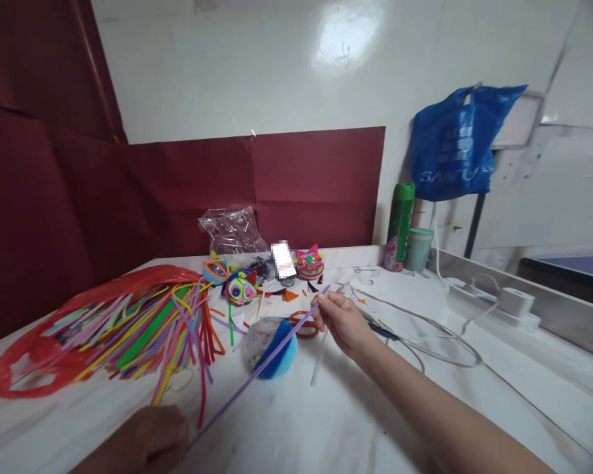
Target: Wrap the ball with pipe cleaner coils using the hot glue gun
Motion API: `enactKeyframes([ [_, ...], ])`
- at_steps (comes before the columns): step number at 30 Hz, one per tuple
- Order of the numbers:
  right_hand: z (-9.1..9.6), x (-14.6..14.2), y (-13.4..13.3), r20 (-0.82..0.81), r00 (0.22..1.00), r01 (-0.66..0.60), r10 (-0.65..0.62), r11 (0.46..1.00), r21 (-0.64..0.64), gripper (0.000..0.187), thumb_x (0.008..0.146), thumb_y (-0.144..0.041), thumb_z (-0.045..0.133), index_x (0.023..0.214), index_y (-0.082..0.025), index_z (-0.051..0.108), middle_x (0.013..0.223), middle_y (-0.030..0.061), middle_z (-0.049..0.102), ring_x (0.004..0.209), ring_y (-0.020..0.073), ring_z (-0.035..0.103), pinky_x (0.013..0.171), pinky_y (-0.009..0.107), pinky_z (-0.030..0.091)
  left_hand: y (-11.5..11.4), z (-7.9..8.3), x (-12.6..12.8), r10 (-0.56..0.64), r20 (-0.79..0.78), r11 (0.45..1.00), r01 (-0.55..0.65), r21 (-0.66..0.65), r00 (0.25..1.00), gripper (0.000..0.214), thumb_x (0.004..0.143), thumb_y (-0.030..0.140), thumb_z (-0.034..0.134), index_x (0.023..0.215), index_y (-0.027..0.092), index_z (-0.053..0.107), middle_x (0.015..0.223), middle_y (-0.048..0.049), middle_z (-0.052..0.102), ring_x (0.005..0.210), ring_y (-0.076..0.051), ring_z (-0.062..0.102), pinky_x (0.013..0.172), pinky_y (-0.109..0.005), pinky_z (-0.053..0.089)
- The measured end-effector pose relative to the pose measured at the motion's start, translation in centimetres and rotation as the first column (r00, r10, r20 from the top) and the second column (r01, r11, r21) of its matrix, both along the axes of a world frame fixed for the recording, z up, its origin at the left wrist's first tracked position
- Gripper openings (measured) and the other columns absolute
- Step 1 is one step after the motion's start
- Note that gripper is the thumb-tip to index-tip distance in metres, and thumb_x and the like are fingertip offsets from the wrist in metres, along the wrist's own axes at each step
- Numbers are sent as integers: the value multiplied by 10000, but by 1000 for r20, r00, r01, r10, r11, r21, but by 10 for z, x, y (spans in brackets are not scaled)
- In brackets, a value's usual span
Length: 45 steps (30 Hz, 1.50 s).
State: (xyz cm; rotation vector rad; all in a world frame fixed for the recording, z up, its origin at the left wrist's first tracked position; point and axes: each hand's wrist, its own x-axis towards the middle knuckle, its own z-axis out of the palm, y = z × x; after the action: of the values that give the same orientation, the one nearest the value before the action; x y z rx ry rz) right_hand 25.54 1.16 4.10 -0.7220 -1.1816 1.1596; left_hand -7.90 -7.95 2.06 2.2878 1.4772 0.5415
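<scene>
One slim, straight purple stem (261, 367) in right fingers (326, 304).

Bears, on the white marbled table (346, 421), a red plastic bag (145, 276) at left, colourful fuzzy strips (143, 336) spilling past it, a round blue-and-clear piece (282, 359) mid-table, red-handled scissors (306, 335) beside it, a looping grey cable (459, 336) farther right.

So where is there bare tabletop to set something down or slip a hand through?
Broad bare white tabletop lies between the purple pipe cleaner and right forearm, in front of the blue-and-clear ball. A narrow patch separates that forearm from the looped gray cable. Crowded: left, with pipe cleaners heaped on a red plastic bag; back, with cat-faced crafts.
</scene>
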Motion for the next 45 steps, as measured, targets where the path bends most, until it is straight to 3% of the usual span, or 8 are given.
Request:
enactKeyframes([
  [8,6,43,24,132,939,310,-318,947,80,346,668,-519,706,752,-192,629,661,38,618,593,188,544,599,337,450,-4,18,33,240,248,967,-210,-141,939,372,791,507,480,565,211,473,522,37,426,519,-133,401,505,-244,320],
  [11,14,39,5,126,693,600,-709,665,444,268,758,-405,646,947,-217,620,981,84,655,931,264,573,846,428,447,-6,13,66,233,325,963,-171,-209,916,310,773,461,488,593,209,483,515,46,419,498,-124,394,497,-246,309],
  [14,12,8,-35,217,624,191,-751,416,889,188,861,-222,552,1036,-260,611,1018,92,681,1013,267,600,934,443,427,-3,11,97,197,407,970,-116,-215,892,260,773,407,481,604,211,471,493,53,411,481,-119,394,490,-246,307],
  [19,-18,-33,-70,707,517,-377,-483,613,694,191,973,-262,445,929,-198,620,769,65,687,662,190,645,579,279,473,5,6,113,-64,264,995,41,93,963,283,847,288,420,579,205,386,541,28,447,541,-121,445,535,-254,301],
  [26,-30,-30,-60,843,280,-593,-458,608,527,293,934,-88,420,703,-184,572,646,13,655,544,143,603,504,259,342,2,-15,102,-201,-341,882,322,345,918,205,826,147,447,633,188,502,600,-29,610,533,-152,510,543,-299,278],
  [30,-16,-17,-50,854,301,-512,-424,684,520,297,964,-185,387,718,-203,551,634,15,645,546,153,591,518,257,349,12,-8,89,4,-233,917,89,389,972,241,844,168,410,631,191,521,570,-31,592,550,-170,541,541,-296,299],
  [35,-16,7,-7,767,518,64,-379,911,408,276,951,-350,362,746,-224,498,651,36,637,587,184,588,563,272,403,36,15,81,154,137,949,-185,255,979,203,861,313,450,799,192,601,801,-37,646,771,-191,614,704,-303,448],
  [45,-49,-23,-2,670,727,-84,-150,949,303,310,937,-432,394,793,-207,549,842,70,699,804,197,649,728,302,498,79,-19,114,162,344,966,-219,136,925,865,501,288,803,1307,204,500,1375,-151,495,1292,-345,438,1072,-469,338],
])
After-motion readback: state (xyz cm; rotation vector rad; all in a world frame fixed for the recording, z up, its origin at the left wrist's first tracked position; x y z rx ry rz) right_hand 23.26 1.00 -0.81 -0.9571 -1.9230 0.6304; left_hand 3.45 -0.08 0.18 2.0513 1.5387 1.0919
